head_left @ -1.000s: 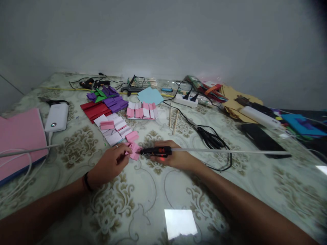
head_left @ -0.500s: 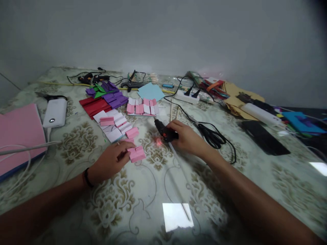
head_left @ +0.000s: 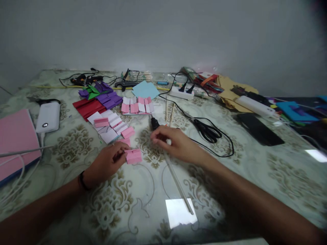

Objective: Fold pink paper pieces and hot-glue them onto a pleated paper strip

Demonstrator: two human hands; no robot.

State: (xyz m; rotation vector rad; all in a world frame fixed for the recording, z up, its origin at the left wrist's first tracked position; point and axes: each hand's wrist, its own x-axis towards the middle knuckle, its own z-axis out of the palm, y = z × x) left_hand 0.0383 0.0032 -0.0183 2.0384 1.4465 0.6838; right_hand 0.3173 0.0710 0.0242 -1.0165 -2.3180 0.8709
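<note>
My left hand [head_left: 108, 160] pinches the edge of a small pink folded paper piece [head_left: 134, 156] just above the tablecloth. My right hand [head_left: 175, 141] is in front of a black glue gun [head_left: 154, 124], its thumb and forefinger curled with a gap between them. Most of the gun is hidden behind this hand; only the nozzle end shows clearly. A long clear glue stick [head_left: 180, 183] runs from under the right hand toward me. Beyond my left hand lies a panel of pink and white folded papers [head_left: 109, 124]. Another pink and white panel [head_left: 138, 106] lies by the nozzle.
A power strip [head_left: 182, 92] and coiled black cord [head_left: 208, 131] lie behind the right hand. Further right is a black phone [head_left: 260, 129]. To the left are a white power bank [head_left: 48, 117], pink sheets [head_left: 17, 139] and scissors [head_left: 43, 100]. Red folded paper [head_left: 88, 107] lies behind.
My right hand has shifted slightly left and in front of the glue gun, its grip on the gun apparently loosened. My left hand keeps the pink paper piece. The view has turned slightly right.
</note>
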